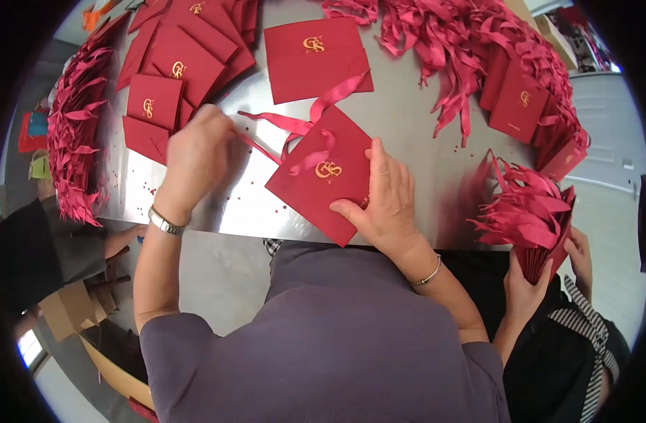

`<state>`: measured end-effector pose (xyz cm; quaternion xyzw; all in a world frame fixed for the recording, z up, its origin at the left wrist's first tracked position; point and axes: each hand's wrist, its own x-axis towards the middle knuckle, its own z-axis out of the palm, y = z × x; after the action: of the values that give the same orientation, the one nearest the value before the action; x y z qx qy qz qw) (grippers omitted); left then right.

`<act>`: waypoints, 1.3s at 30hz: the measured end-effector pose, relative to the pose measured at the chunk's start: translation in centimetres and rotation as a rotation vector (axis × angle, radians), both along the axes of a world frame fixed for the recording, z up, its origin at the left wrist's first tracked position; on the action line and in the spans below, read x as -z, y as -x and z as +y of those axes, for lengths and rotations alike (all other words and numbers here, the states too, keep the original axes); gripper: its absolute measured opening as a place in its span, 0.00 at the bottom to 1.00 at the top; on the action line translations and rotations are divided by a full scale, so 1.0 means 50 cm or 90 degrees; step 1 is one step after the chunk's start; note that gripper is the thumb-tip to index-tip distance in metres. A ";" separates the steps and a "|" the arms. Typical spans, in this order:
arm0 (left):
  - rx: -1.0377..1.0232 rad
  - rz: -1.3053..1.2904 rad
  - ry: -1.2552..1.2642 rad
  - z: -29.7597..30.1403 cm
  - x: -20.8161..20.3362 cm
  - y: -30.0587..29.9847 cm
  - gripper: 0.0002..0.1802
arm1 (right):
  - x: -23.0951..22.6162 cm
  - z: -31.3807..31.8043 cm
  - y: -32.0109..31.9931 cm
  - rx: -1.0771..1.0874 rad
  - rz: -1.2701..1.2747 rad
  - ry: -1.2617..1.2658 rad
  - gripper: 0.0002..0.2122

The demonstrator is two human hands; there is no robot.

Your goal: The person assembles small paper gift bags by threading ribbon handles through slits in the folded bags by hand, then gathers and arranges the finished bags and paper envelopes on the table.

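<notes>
A flat red paper gift bag (312,187) with a gold emblem lies turned at an angle in front of me, its pink-red ribbon (289,124) looping loosely over the upper part. My left hand (199,149), a watch at the wrist, is closed at the bag's left, and a strand of ribbon runs taut from the bag to its fingers. Stretched over the bag's right edge, my right hand (390,201) presses it to the table with fingers extended and thumb on the front. Behind it lies another flat red bag (316,63), its lower right corner touched by ribbon.
Piled red bags (196,60) fill the back left, beside a long row of ribboned bags (80,134). More ribboned bags (471,42) heap at the back right of the metal table (407,106). At right, another person's hands (527,285) hold a bundle of ribboned bags (531,218).
</notes>
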<state>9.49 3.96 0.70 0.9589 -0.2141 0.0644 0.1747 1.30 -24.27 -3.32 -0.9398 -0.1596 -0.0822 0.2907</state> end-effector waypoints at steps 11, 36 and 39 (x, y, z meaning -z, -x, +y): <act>-0.278 -0.190 0.201 0.014 0.033 0.015 0.02 | -0.016 0.000 -0.005 -0.011 0.000 0.051 0.43; -0.117 0.141 0.835 -0.197 -0.112 0.122 0.09 | 0.000 -0.098 -0.040 0.364 -0.095 -0.684 0.17; -0.014 0.077 0.826 -0.263 -0.142 0.035 0.09 | 0.045 -0.130 -0.054 0.397 -0.056 -0.974 0.14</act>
<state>7.75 -9.18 7.78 0.6626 -0.1119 0.1284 0.7294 3.98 -30.77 -5.57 -0.4795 0.1973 -0.2815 0.8074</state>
